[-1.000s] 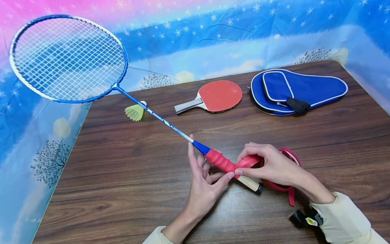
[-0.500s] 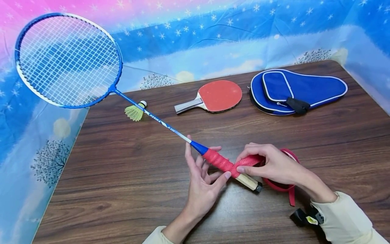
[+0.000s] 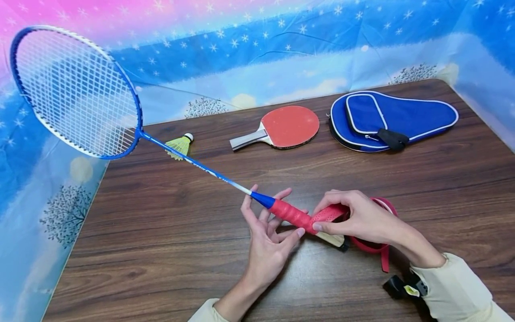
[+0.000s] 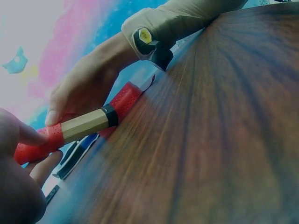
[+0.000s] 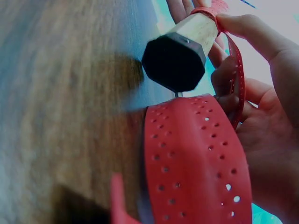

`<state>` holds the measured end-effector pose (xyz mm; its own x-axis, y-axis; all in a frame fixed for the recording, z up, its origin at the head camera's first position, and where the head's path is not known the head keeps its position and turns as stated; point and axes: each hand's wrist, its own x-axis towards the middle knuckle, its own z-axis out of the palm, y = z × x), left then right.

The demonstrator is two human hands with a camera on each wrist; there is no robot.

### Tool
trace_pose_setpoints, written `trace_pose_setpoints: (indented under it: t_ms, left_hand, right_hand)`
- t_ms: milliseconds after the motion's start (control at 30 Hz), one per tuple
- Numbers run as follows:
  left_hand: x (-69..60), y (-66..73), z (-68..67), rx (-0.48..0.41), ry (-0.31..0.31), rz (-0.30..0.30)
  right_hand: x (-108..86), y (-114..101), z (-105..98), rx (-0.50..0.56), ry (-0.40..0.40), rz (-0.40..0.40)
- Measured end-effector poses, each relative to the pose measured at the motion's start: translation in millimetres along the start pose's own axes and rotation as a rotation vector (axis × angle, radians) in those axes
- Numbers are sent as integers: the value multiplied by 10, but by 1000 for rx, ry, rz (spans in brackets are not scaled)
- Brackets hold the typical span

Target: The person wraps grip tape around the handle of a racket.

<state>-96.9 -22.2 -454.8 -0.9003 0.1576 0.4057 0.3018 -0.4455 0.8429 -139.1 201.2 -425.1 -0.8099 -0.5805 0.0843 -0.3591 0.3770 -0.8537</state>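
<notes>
A blue and white badminton racket (image 3: pixel 262 199) slants up to the left, its strung head raised beyond the table's far left side. My left hand (image 3: pixel 267 250) holds the handle between thumb and fingers where red perforated grip tape (image 3: pixel 291 214) is wrapped round it. With thumb and fingers my right hand (image 3: pixel 362 219) pinches the tape at the lower end of the wrap. Below that, the pale wooden handle (image 4: pixel 85 126) is bare down to its black end cap (image 5: pixel 174 63). The tape's loose length (image 5: pixel 196 154) loops below the right hand, partly hidden by it.
A yellow shuttlecock (image 3: pixel 179 146) lies behind the racket's shaft. Farther back on the brown table (image 3: pixel 161 241) are a red table tennis bat (image 3: pixel 290 126) and a blue bat case (image 3: pixel 418 117). A snowy patterned cloth (image 3: pixel 261 53) hangs behind.
The racket has rolled in the left hand, and its head has swung left and lower, now seen more edge-on. The left fingers have shifted on the handle; the right hand has barely moved.
</notes>
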Motion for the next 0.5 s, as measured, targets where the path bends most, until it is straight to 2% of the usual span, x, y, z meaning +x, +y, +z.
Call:
trace_pose_setpoints:
  t_ms: [133,367,500]
  left_hand:
    - [-5,-5,17,-21,7,15]
    - [-7,9,34,37,58,-30]
    - [-2,11,32,41,65,-20]
  right_hand:
    - [0,-14,7,-12,18,11]
    - [-17,-27,25,11,11,33]
    - [-16,-26,11,42,-5,13]
